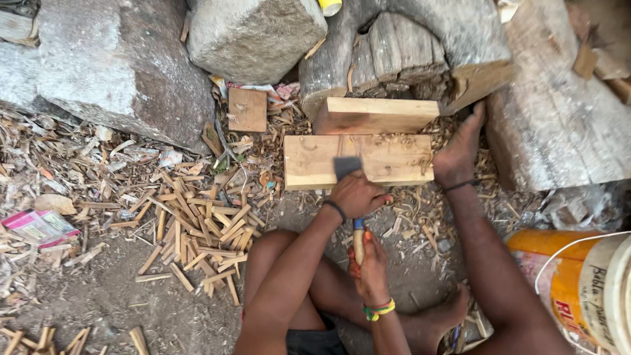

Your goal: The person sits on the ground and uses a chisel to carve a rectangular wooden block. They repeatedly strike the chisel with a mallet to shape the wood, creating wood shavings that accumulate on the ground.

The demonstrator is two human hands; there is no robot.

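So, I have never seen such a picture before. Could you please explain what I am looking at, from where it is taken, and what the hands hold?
There is no machine here. One camera sits on a person's head and looks down, so you see this person's own arms and legs, seated on the ground.

Both hands grip one tool with a wooden handle and a dark blade. The left hand holds it high, near the blade; the right hand holds the handle's lower end. The blade rests on a pale wooden block, and one foot presses the block's right end.

A second block lies behind it against a log. Split wooden sticks and shavings cover the ground at left, and an orange bucket stands at right.
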